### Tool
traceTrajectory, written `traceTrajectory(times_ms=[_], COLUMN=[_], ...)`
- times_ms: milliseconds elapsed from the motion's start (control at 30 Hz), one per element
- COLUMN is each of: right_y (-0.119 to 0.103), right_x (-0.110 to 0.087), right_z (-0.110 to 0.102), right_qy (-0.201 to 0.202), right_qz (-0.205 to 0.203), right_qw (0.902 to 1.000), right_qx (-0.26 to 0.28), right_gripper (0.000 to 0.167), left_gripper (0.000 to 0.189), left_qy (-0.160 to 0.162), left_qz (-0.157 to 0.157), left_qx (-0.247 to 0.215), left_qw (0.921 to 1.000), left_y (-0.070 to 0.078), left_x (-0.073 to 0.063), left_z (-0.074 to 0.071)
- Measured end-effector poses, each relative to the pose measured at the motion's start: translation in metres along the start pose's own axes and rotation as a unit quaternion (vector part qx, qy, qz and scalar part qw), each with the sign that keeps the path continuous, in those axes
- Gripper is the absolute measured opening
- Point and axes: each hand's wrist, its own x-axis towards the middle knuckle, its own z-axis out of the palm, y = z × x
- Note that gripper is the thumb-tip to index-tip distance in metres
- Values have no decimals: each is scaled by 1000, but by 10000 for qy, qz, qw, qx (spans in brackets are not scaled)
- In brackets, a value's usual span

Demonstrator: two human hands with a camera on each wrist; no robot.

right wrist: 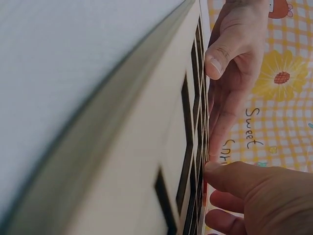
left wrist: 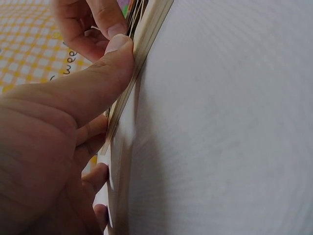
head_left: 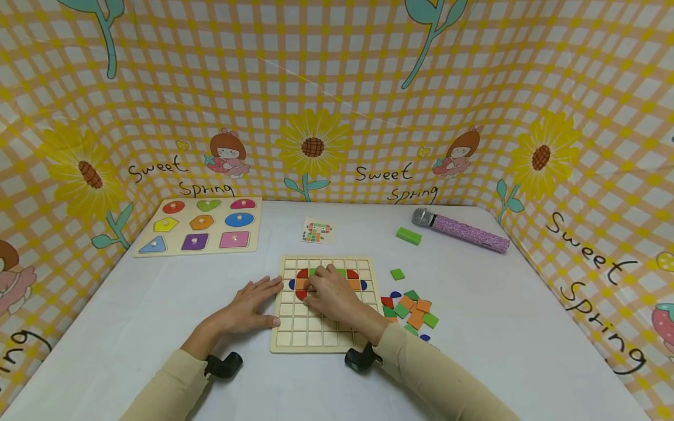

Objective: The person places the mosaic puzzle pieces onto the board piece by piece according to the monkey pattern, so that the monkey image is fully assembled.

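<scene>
A wooden grid board [head_left: 295, 339] holds red, orange, green and blue pieces in its upper rows. My left hand [head_left: 247, 307] lies along its left side, fingers stretched and fingertips at the edge. In the left wrist view the left thumb [left wrist: 105, 73] touches the board's rim. Over the board, my right hand [head_left: 334, 295] has bent fingers, with thumb and fingertips down close beside a red quarter-round piece [head_left: 301, 296]. The right thumb [right wrist: 234, 176] meets the board surface next to a sliver of red. I cannot tell whether the right fingers pinch a piece. The palm hides several cells.
Loose green, orange, red and blue pieces [head_left: 416, 318] lie right of the board. Behind it sits a small pattern card [head_left: 318, 230]. A shape puzzle [head_left: 197, 225] stands at the back left, a green block [head_left: 409, 235] and glittery purple microphone [head_left: 463, 231] at the back right.
</scene>
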Motion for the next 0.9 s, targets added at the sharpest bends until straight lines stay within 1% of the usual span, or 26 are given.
traceTrajectory(times_ms=[133,233,367,500,600,700,900], right_y=[0,-1,-1,2,7,15,39], right_x=[0,-1,-4,-8,-12,-17,-35], right_z=[0,-1,-7,-14,-20,-25,-38], right_qy=[7,-7,-4,117,208,339,630], right_qz=[-2,14,74,118,181,284,376], right_qw=[10000,10000,9996,9983,9977,9975,9957], right_qx=[-59,6,254,561,623,554,569], right_gripper=[23,24,28,28,28,29,29], left_gripper=[79,79,79,79,78,78,79], left_qy=[17,4,-9,5,12,12,7], left_qz=[49,53,36,34,34,28,-35], left_qx=[11,7,-20,-22,-8,-13,-52], left_qw=[10000,10000,10000,10000,10000,10000,10000], left_y=[0,0,1,1,1,1,1], left_x=[0,0,-1,-1,-1,0,0], left_z=[0,0,-1,-1,0,0,0])
